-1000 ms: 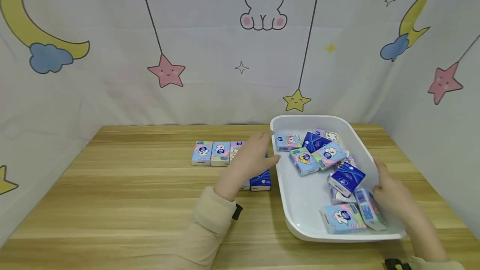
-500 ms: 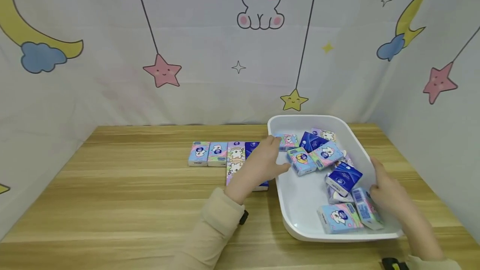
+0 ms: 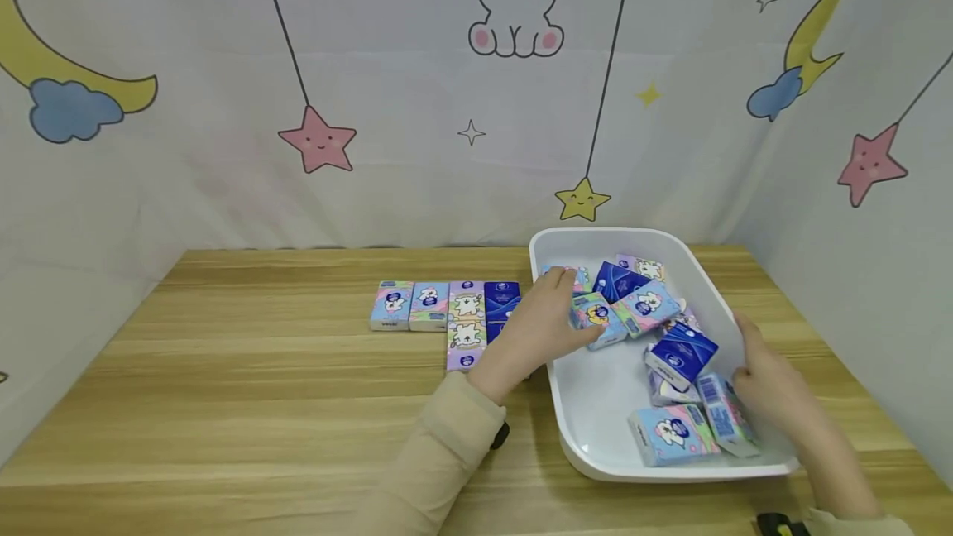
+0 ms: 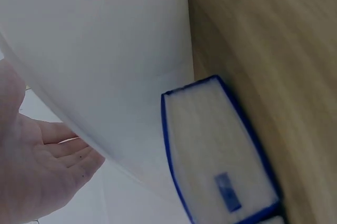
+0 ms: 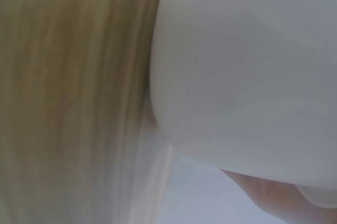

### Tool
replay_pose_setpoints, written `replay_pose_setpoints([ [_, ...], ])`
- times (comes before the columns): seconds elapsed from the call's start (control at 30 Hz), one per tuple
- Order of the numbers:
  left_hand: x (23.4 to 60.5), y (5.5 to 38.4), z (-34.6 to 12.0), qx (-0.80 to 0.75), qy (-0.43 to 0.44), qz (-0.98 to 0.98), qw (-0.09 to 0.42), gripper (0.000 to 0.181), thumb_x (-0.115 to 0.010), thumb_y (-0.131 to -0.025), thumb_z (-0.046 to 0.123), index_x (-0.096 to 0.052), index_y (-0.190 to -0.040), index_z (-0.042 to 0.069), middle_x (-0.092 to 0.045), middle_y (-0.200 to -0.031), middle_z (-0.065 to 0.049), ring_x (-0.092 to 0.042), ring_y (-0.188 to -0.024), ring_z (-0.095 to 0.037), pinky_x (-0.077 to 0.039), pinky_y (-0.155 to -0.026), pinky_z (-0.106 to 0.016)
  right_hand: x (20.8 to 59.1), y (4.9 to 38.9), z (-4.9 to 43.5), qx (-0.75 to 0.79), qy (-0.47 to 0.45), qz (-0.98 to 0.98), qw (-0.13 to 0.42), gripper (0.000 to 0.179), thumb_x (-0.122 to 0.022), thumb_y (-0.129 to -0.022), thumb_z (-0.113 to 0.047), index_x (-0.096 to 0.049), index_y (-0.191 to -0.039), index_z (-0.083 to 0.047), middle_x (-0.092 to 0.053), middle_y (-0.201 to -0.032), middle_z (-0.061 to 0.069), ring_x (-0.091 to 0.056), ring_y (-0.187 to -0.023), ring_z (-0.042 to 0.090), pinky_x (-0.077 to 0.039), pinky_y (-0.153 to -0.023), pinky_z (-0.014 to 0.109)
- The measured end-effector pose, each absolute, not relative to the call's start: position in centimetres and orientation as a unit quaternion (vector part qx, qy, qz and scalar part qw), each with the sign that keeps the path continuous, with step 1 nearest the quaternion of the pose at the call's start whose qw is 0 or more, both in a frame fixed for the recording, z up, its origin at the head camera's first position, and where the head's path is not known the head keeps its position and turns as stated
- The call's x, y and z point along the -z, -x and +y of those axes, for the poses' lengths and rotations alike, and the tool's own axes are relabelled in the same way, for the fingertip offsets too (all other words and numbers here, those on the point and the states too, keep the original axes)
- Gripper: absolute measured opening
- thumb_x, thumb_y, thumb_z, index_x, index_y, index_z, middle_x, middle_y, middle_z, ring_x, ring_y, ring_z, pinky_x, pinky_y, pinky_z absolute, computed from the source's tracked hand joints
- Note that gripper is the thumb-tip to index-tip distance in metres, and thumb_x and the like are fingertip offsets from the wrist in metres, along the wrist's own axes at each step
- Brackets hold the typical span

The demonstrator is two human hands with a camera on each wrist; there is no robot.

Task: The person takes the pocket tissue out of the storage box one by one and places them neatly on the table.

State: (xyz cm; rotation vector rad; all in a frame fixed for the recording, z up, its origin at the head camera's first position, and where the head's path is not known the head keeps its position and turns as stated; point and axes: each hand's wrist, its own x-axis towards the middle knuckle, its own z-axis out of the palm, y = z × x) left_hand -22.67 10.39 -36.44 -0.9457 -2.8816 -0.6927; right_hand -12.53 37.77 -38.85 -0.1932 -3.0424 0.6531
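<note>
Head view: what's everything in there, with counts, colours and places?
bin: 1, white, right of centre
table: 1, brown, under the bin
bin packs: at least 10, pastel and dark blue, inside the bin
table packs: at least 6, pastel and dark blue, left of the bin
cloth: count unclear, white with printed drawings, around the table
sleeves: 2, beige, one per arm
left hand: 1, bare, over the bin's left rim
right hand: 1, bare, gripping the bin's right rim

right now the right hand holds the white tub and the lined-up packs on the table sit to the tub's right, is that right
Not quite: the lined-up packs on the table sit left of the white tub, as the head view shows. The right hand does hold it.
</note>
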Motion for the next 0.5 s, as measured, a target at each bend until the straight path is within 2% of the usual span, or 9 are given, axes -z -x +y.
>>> replay_pose_setpoints([
  [0.23, 36.9, 22.9, 11.0, 0.214, 0.298, -0.93, 0.017, 0.086, -0.069, -0.084, 0.047, -0.033, -0.147, 0.002, -0.041, -0.15, -0.014, -0.044, -0.136, -0.026, -0.04, -0.112, -0.036, 38.6, 12.5, 37.8, -0.206, 0.063, -0.977, 0.011, 0.075, -0.041, -0.087, 0.002, -0.001, -0.148, 0.01, -0.041, -0.125, 0.049, -0.05, -0.107, 0.062, -0.044, -0.081, 0.069],
  [0.5, 37.4, 23.1, 12.2, 0.126, 0.301, -0.945, 0.035, 0.083, -0.065, -0.085, 0.052, -0.036, -0.146, 0.004, -0.045, -0.148, -0.01, -0.042, -0.138, -0.022, -0.037, -0.113, -0.039, 38.6, 12.6, 37.7, -0.207, 0.067, -0.976, 0.005, 0.076, -0.042, -0.087, 0.001, 0.0, -0.149, 0.009, -0.041, -0.126, 0.048, -0.051, -0.106, 0.062, -0.045, -0.081, 0.069],
])
